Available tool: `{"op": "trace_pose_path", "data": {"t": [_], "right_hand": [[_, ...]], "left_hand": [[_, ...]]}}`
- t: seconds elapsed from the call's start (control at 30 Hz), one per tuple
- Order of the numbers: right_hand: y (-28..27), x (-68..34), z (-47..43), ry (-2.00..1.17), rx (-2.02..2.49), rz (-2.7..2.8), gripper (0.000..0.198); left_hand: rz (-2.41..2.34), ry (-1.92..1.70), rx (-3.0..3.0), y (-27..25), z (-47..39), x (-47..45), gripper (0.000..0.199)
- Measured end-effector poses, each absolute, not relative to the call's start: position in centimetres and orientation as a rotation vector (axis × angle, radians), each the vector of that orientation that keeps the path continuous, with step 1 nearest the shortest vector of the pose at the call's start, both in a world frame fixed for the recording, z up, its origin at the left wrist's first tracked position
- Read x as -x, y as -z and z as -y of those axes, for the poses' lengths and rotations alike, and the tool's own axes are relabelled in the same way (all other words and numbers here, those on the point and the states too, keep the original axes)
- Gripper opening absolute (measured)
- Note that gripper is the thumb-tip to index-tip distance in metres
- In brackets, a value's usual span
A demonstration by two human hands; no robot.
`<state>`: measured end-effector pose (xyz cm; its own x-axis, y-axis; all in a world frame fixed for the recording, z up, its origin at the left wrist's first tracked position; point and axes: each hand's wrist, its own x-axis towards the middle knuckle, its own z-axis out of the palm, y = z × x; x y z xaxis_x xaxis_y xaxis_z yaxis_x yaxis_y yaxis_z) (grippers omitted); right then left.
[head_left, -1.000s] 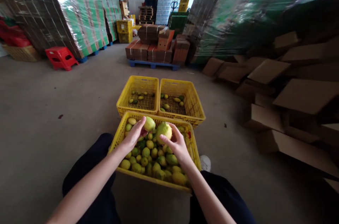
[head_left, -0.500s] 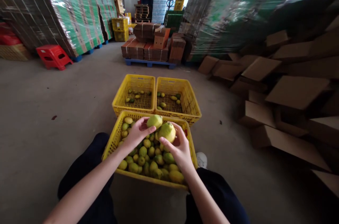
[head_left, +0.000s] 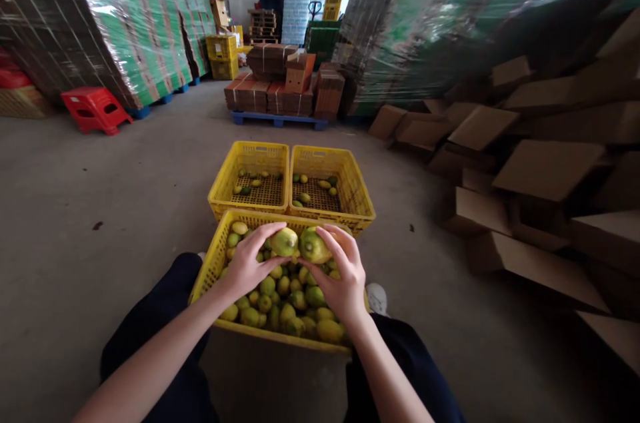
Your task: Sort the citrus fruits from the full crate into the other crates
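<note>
My left hand point(head_left: 250, 260) grips a yellow-green lemon point(head_left: 285, 242) between thumb and fingers. A second, greener lemon point(head_left: 313, 246) is held in my right hand point(head_left: 344, 271), close beside the first. Both fruits are raised above a yellow plastic crate point(head_left: 280, 338) that stands between my knees. Many loose lemons point(head_left: 287, 313), green to yellow, fill that crate, and my hands hide part of them.
Beyond it stand two more yellow crates, the left one point(head_left: 215, 200) and the right one point(head_left: 367, 206), with several lemons on their floors. Cardboard boxes point(head_left: 545, 170) are heaped at right. A red stool point(head_left: 95, 106) and a blue pallet point(head_left: 277, 120) of flattened cartons stand farther off.
Both lemons have been turned in my fingers, so their ends now face me. They sit more level, side by side. The view has shifted slightly.
</note>
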<state>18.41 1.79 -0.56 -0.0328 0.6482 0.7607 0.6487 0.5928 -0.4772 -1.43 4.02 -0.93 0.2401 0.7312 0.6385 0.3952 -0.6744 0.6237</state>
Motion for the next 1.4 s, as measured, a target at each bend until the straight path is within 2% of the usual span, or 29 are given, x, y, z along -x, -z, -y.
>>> {"op": "trace_pose_path", "data": {"t": [0.2, 0.43, 0.7, 0.87, 0.97, 1.03, 1.1, 1.2, 1.3, 1.4], "right_hand": [[1.0, -18.3, -0.9, -0.016, 1.101, 1.746, 0.063], [1.0, -18.2, -0.7, -0.043, 1.158, 1.664, 0.052], [1.1, -18.0, -1.0, -0.004, 1.049, 1.647, 0.062], [1.1, -17.9, -0.8, -0.113, 1.084, 1.614, 0.051], [0.9, -17.9, -0.8, -0.367, 1.157, 1.516, 0.051], [0.7, -17.9, -0.9, -0.667, 1.196, 1.381, 0.062], [0.7, -17.8, -1.2, -0.968, 1.21, 1.193, 0.062], [1.0, -17.6, -1.7, -1.339, 1.202, 0.948, 0.049], [1.4, -17.4, -2.3, -1.614, 1.216, 0.789, 0.055], [1.7, -17.3, -2.6, -1.716, 1.235, 0.723, 0.055]], "left_hand": [[-1.031, -1.38, -2.212, 1.1, -3.3, 2.0, 0.05], [-1.076, -1.349, -2.117, 0.6, -3.3, 1.4, 0.042], [-0.963, -1.412, -2.229, 0.4, -3.5, 1.4, 0.038], [-0.97, -1.334, -1.878, 0.7, -3.4, 1.1, 0.042], [-0.951, -1.214, -1.462, 0.8, -3.8, 1.0, 0.055], [-0.928, -1.089, -1.205, 0.8, -4.3, 1.0, 0.061], [-0.892, -0.966, -0.975, 0.7, -4.6, 1.1, 0.064], [-0.873, -0.885, -0.735, 0.7, -4.8, 0.9, 0.058], [-0.91, -0.836, -0.639, 0.9, -4.7, 0.6, 0.045], [-0.945, -0.804, -0.62, 1.0, -4.7, 0.4, 0.042]]}}
